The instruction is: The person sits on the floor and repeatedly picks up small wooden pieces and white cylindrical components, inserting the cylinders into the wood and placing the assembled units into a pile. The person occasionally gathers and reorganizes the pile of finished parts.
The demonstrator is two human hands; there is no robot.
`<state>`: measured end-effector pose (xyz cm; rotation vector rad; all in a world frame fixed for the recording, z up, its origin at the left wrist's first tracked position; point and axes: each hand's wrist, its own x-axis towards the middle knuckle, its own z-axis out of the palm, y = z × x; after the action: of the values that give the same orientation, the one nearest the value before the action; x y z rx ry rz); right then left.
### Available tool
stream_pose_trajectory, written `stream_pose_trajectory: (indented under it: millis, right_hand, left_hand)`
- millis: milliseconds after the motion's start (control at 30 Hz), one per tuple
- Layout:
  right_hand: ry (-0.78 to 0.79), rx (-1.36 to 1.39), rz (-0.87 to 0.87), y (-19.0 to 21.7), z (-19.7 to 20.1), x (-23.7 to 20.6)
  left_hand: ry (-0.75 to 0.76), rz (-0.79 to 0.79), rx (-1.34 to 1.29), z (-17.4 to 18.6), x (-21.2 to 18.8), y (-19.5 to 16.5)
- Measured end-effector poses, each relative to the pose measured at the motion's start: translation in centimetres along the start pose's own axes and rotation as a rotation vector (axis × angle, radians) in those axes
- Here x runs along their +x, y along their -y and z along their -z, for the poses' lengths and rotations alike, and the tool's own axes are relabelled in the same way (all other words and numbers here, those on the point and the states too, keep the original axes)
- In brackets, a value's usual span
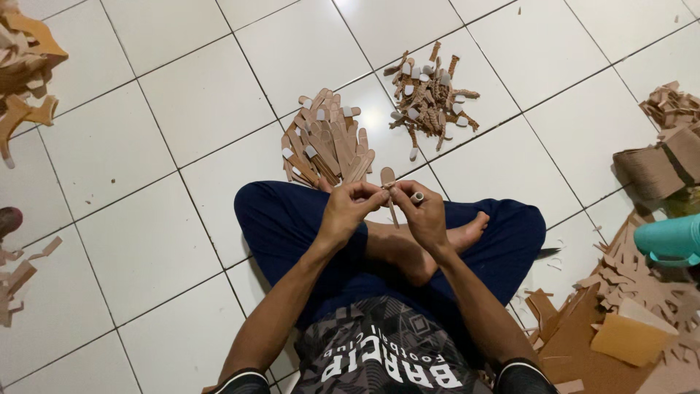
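Observation:
I sit cross-legged on a white tiled floor. My left hand (348, 208) and my right hand (419, 213) meet above my legs and together pinch a narrow tan strip (389, 187) with a rounded top, held upright. A small grey cylinder (417, 197) also sticks out of my right hand. Just beyond my hands lies a pile of flat tan strips (328, 142). Further away, to the right, is a second pile of knotted or folded strips with pale tips (430, 98).
Brown cardboard-like offcuts (627, 292) cover the floor at my right, with a teal container (671, 239) and a stack of brown material (660, 164). More tan scraps (22, 66) lie at top left and at the left edge (18, 281).

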<state>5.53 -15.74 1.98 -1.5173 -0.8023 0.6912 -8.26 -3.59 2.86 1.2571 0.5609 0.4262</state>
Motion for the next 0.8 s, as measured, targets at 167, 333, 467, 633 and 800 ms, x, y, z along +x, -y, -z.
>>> stream_pose_trajectory:
  millis: [167,333,467,633,800]
  right_hand:
    - [-0.004,0.030,-0.001,0.2,0.4,-0.1]
    - [-0.103,0.089,-0.011,0.8,-0.8,-0.1]
    - [-0.099,-0.015,0.018,1.7,-1.4,-0.3]
    - [0.018,-0.160,0.197,3.0,-0.5,-0.1]
    - [0.055,-0.273,0.082,2.6,0.1,0.0]
  left_hand:
    - [0.024,-0.044,0.056,0.0,-0.4,-1.7]
    - [-0.051,-0.109,0.226,-0.9,-0.9,-1.8]
    - [-0.151,-0.146,0.248,-0.7,-0.7,-1.3]
    - [-0.120,-0.072,0.113,0.2,-0.6,-0.4]
    - [-0.053,0.046,-0.052,1.0,-0.6,0.2]
